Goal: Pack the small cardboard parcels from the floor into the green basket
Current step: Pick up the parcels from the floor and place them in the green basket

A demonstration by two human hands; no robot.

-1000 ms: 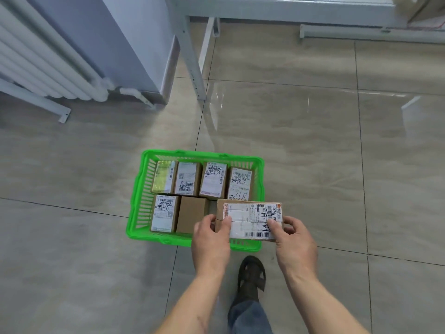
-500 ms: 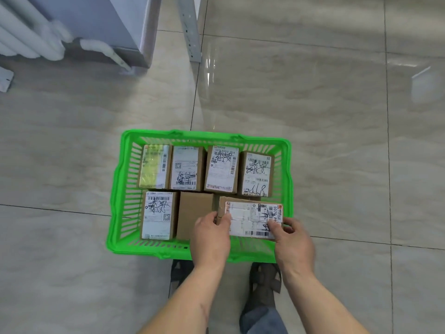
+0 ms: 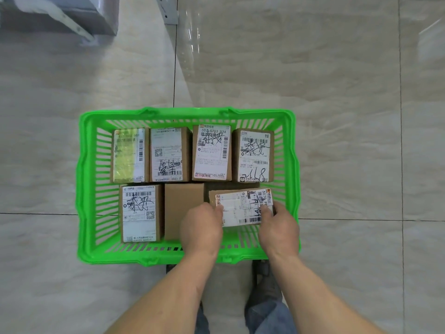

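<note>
A green basket (image 3: 86, 189) stands on the tiled floor right in front of me. Several small cardboard parcels with white labels fill it: a back row (image 3: 212, 153) and, in the front row, a labelled one (image 3: 139, 213) and a plain brown one (image 3: 183, 206). I hold one more labelled parcel (image 3: 243, 208) sideways, low inside the basket's front right corner. My left hand (image 3: 201, 227) grips its left end and my right hand (image 3: 279, 230) grips its right end. Whether it rests on the basket floor is unclear.
A grey metal table leg (image 3: 168, 10) stands on the floor beyond the basket, and a wall base with a white pipe (image 3: 60, 15) is at the upper left. My feet (image 3: 262, 283) are just behind the basket's near rim.
I have come closer and lean over the basket. The parcel in my hands has dropped from above the front rim down into the front right corner.
</note>
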